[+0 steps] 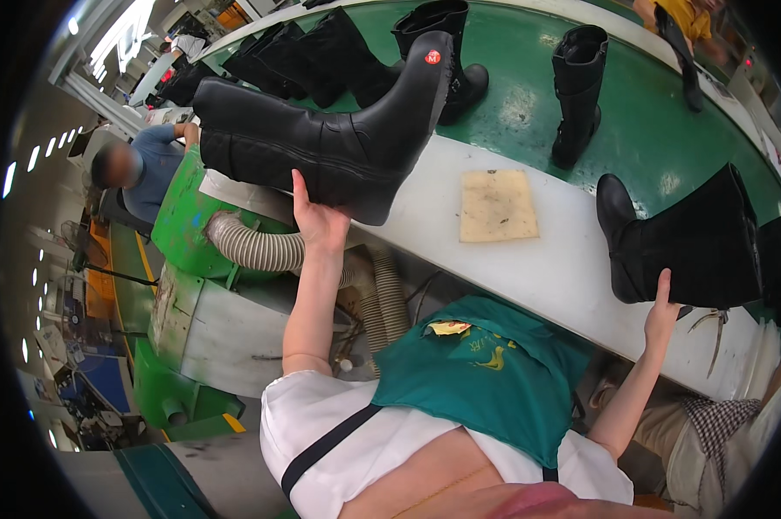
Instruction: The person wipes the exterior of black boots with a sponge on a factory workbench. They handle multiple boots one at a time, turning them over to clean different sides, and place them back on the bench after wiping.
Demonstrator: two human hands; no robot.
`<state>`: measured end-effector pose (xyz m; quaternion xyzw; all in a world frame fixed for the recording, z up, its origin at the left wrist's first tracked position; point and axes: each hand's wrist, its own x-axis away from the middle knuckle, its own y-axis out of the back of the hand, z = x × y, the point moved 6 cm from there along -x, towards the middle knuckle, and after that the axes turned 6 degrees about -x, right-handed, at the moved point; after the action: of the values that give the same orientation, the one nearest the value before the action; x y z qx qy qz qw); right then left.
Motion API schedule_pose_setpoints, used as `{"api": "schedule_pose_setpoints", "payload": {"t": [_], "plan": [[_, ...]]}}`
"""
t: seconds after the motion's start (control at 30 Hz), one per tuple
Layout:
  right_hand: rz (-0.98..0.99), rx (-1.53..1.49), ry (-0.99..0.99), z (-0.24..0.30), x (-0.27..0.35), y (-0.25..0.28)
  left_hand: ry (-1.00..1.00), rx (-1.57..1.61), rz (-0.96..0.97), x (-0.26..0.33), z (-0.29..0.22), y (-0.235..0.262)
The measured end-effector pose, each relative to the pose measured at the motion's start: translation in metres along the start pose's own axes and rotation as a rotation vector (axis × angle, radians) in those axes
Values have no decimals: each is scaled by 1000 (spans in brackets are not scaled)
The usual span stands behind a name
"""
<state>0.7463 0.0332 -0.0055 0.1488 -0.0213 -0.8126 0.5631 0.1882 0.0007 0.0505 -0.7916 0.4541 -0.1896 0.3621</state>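
A tall black boot (321, 143), tilted on its side with a round red sticker near the toe, is raised at the left. My left hand (321, 223) grips it from below near the heel, thumb along its side; the other fingers are hidden behind it. At the right, my right hand (661, 313) holds a second black boot (684, 242) over the white worktop edge. That boot leans with its toe up to the left and its shaft to the right. Between the two boots a yellowish square pad (498, 206) lies on the white worktop (433, 203).
Beyond the worktop runs a green conveyor belt (516, 104) with several black boots, one standing boot (578, 95) among them. Pliers (716, 337) lie on the right end. A green machine with a ribbed hose (256, 245) stands left. Co-workers are at left, far right and near right.
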Motion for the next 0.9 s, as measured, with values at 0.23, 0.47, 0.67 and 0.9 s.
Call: {"api": "schedule_pose_setpoints", "payload": {"t": [0.23,0.47,0.67,0.9], "plan": [[-32,18,13,-2,1,2,50,65,83,8,4,-10],[-24,12,-17,-2,3,2,111,122,65,13,8,-3],[-23,16,1,-2,2,1,146,110,66,16,12,-7],[-8,8,-5,5,3,-2,159,126,62,13,16,0]]}}
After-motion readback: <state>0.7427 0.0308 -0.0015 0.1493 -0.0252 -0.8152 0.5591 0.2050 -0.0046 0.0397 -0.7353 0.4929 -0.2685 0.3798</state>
